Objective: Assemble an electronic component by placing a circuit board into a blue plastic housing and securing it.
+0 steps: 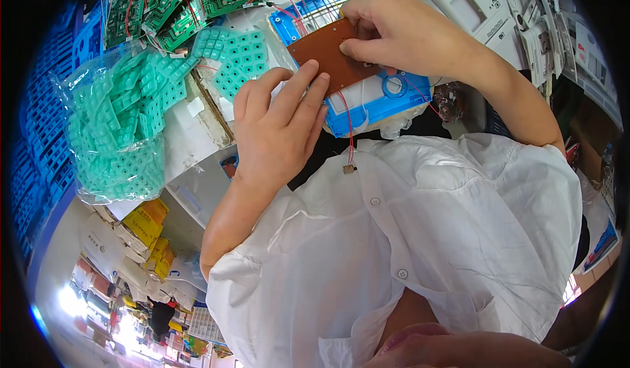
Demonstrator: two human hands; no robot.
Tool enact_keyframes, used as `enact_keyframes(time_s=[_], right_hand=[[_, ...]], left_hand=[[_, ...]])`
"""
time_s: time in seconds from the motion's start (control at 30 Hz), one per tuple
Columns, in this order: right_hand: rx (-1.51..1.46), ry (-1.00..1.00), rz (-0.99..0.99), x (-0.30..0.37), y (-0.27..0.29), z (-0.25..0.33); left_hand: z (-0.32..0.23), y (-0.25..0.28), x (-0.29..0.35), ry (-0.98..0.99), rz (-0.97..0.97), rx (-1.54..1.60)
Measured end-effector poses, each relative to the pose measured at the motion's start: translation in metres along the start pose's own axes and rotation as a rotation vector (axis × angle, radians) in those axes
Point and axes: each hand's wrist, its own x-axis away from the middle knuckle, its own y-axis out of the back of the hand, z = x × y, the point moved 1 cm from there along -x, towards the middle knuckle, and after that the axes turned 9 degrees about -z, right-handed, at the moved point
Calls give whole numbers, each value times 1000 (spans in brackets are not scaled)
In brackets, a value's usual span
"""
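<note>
A brown circuit board (331,56), plain side up, lies tilted over a blue plastic housing (354,113) at the top middle. My right hand (403,30) grips the board's upper right part, thumb on its face and the other fingers curled at the far edge. My left hand (279,118) has its fingers stretched out and spread, with two fingertips resting on the board's left edge; its thumb is mostly hidden. Red and white wires (349,122) run out from under the board over the housing's near edge, ending in a small connector (349,169) against my shirt.
Left of the housing lie green rubber keypads (239,63) and a clear bag (121,125) full of them. Green circuit boards with wires (190,7) pile up behind. White panels (469,3) stand at the far right. Blue plastic parts (46,125) are stacked at the far left.
</note>
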Motion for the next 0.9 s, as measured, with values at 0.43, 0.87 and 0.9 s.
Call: enact_keyframes(time_s=[0.43,0.87,0.9], right_hand=[[464,609,-240,62,-30,3],[69,743,-391,39,31,9],[-24,734,-464,38,43,12]], left_hand=[[-2,7,-9,-24,72,-53],[93,-10,-158,351,59,14],[120,-27,-165,405,147,-160]])
